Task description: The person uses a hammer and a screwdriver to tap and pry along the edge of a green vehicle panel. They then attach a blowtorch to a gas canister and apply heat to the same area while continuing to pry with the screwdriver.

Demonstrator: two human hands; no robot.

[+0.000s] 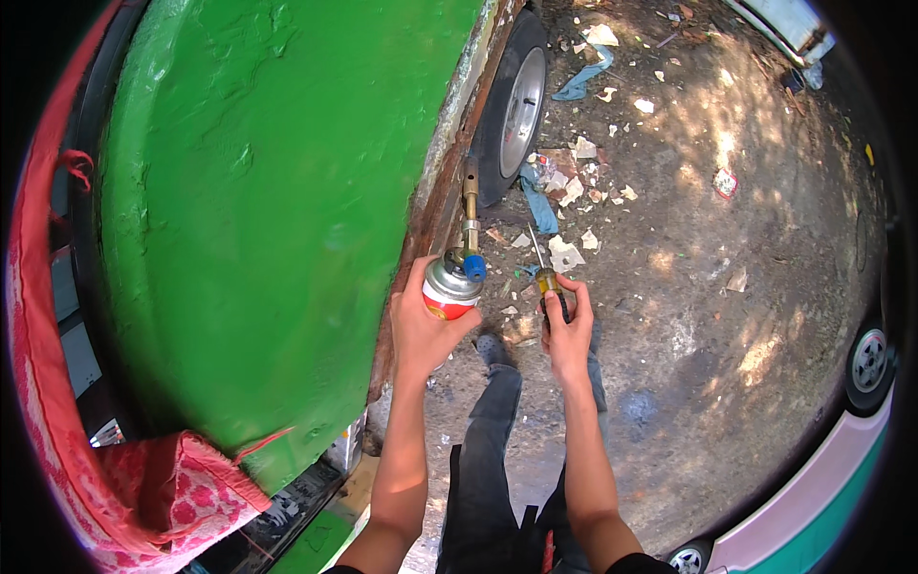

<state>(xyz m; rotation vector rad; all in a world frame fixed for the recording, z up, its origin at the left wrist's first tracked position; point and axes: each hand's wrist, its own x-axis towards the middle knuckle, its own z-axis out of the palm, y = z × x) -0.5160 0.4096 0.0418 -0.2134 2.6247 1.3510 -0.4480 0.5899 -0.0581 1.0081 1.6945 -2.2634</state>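
Note:
My left hand (421, 325) is wrapped round a blowtorch (451, 287), a red and white gas can with a brass nozzle and a blue knob. The nozzle points away from me, along the rusty edge (406, 263) of a green painted panel (277, 191). In my right hand (570, 330) is a screwdriver (547, 280) with a yellow and black handle. Its thin metal shaft points away from me, over the ground. The two tools are apart, and the screwdriver does not touch the panel.
A vehicle wheel (521, 110) stands beyond the torch at the panel's edge. Paint flakes (566, 253) and blue cloth strips (540, 203) litter the dirt ground (708, 287). Red cloth (182, 488) hangs at the left. Another vehicle (813, 488), pink and green, stands at lower right.

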